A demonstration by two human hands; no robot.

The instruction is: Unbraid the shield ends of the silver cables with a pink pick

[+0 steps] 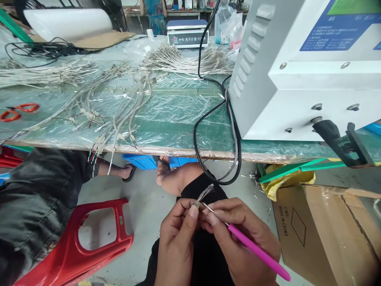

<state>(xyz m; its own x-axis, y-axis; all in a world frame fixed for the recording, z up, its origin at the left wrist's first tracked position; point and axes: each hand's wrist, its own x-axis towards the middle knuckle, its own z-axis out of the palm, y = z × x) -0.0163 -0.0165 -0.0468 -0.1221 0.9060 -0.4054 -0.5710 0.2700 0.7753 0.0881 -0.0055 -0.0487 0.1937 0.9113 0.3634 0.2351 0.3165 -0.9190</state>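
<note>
Low in the view, above my lap, my left hand [180, 234] pinches a cable end between thumb and fingers. Frayed silvery strands [206, 192] of that cable stick up past the fingertips. Close beside it on the right, my right hand [241, 234] is closed around a thin metal tool with a pink handle [258, 252]. The tool's metal tip reaches the cable at my left fingertips. The handle slants down to the right across my right hand. The rest of the cable is hidden by my hands.
Bundles of white cables [184, 59] lie on the green table [166, 131], with orange scissors [26, 107] at left. A white machine [268, 79] with black cords stands at right. A scale [187, 35] is behind. A person sits left, near a red stool [119, 238]; cardboard box [297, 230] lower right.
</note>
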